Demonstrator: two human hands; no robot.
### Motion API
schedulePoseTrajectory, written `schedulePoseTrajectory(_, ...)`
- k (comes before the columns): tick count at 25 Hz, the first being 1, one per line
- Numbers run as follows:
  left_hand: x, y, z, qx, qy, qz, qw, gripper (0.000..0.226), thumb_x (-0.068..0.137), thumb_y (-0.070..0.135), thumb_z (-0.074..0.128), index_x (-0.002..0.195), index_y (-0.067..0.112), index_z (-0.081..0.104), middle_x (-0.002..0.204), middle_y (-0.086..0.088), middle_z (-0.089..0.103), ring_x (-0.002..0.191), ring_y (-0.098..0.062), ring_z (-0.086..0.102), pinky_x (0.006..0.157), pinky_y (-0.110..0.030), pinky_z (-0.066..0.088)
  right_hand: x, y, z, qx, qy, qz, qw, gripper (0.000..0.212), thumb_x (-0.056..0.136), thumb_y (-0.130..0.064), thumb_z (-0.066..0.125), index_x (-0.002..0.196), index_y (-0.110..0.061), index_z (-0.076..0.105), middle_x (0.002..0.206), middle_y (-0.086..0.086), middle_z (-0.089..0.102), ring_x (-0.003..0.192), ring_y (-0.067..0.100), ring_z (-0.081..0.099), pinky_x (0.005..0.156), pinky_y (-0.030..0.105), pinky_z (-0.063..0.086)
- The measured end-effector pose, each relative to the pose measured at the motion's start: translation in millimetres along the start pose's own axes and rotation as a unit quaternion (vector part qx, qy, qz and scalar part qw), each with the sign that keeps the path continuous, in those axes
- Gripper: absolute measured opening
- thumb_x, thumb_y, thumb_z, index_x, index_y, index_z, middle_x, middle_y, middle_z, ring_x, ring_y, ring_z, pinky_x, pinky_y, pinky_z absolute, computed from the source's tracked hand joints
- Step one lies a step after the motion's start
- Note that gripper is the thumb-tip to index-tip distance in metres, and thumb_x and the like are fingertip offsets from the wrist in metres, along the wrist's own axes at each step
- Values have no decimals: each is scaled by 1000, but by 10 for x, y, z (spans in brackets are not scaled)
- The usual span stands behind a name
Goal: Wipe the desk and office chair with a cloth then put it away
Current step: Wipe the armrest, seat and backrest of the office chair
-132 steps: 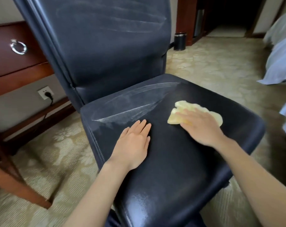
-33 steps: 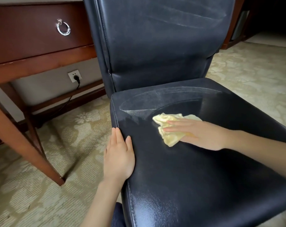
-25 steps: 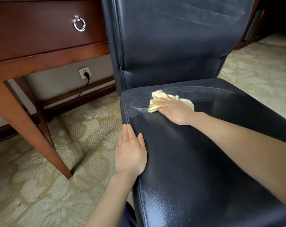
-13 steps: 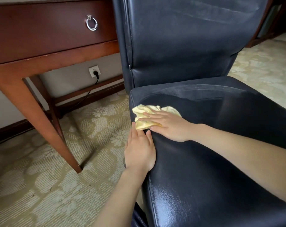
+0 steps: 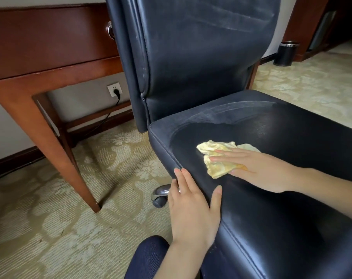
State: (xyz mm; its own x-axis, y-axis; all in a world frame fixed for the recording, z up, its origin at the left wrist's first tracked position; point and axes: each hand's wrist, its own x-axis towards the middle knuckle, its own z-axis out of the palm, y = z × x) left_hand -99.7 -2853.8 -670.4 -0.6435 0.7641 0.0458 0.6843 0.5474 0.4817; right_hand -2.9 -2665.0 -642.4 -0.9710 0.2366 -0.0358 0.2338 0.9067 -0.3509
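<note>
The right hand lay flat on the yellow cloth, fingers straight and together, pressing it against the seat of the dark office chair. The cloth was crumpled and sat on the left-hand part of the seat, a short way in from the stitched edge; part of it was hidden under the palm. The left hand rested on the seat's left edge — fingers extended and relaxed, thumb spread onto the top surface, gripping nothing. The two hands were near each other but apart.

Pale streaks showed on the backrest and along the rear of the seat, while the area around the cloth looked darker and glossy. One chrome leg with a caster showed beneath the seat edge.

The wooden desk stood to the left of the chair, with a wall socket and a plugged-in cable below it. A black bin stood on the patterned carpet at the upper right — well apart from the chair. A knee in dark trousers showed at the bottom edge.
</note>
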Motion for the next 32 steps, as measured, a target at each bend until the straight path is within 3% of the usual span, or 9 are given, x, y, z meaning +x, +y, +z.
schedulePoseTrajectory(5,-93,-291,-191,-74,77,109,988,40,98,39,38,131,19,49,129,2,54,116,-19,50,97,-30,40,373,-31,-47,8,15,33,999,43,102,-25,36,145,-32,34,156,-11,21,145,6,12,117,21,3)
schedulePoseTrajectory(7,12,-467,-273,-83,93,108,986,38,97,24,44,135,22,45,136,7,48,125,-15,45,103,-29,38,585,-86,-37,2,50,24,998,42,102,-28,34,145,-33,34,156,-13,20,145,3,10,119,28,3)
schedulePoseTrajectory(11,354,-739,-379,-70,53,53,995,60,98,14,40,152,14,11,160,1,4,146,-12,6,118,-25,9,1148,-173,-10,-61,56,63,995,42,103,-37,24,144,-44,32,158,-15,12,146,15,8,117,46,8)
schedulePoseTrajectory(17,559,-818,-310,-147,-54,14,988,70,95,2,36,152,16,-2,159,2,-8,146,-10,-3,111,-15,1,1716,-515,100,-38,31,199,979,43,97,-47,18,138,-53,30,156,-8,13,145,28,5,111,60,1)
schedulePoseTrajectory(19,541,-836,-280,-174,-64,20,982,75,91,-4,37,152,18,-1,158,6,-5,143,-5,1,106,-9,4,1786,-821,142,-75,39,151,985,39,94,-47,22,126,-55,43,145,2,29,137,31,22,107,61,14)
schedulePoseTrajectory(22,529,-941,-326,-175,-65,17,982,62,85,-4,44,144,13,34,146,0,37,130,-10,34,89,-8,25,1776,-1278,376,-139,-36,32,989,38,95,-47,25,114,-40,57,137,1,38,139,30,20,105,60,12)
schedulePoseTrajectory(25,430,-1096,-395,-109,-111,-2,988,52,85,12,44,137,13,44,141,-6,47,130,-24,42,92,-22,31,1648,-1309,487,-224,-84,-46,970,50,101,-48,18,139,-32,45,155,-11,26,146,13,-6,111,58,-11)
schedulePoseTrajectory(27,377,-1199,-439,-67,-106,-24,992,51,92,9,39,143,16,40,145,-7,44,133,-25,40,98,-25,32,1533,-1203,407,-215,-77,-77,971,47,102,-47,19,144,-36,37,157,-14,18,146,13,-10,114,53,-13)
schedulePoseTrajectory(32,410,-1187,-612,-46,-47,-39,997,46,88,3,33,117,24,60,98,-18,66,92,-40,60,67,-35,42,1019,-1016,311,-213,-96,-115,966,44,101,-46,27,143,-40,35,159,-13,8,146,17,-14,118,46,-9)
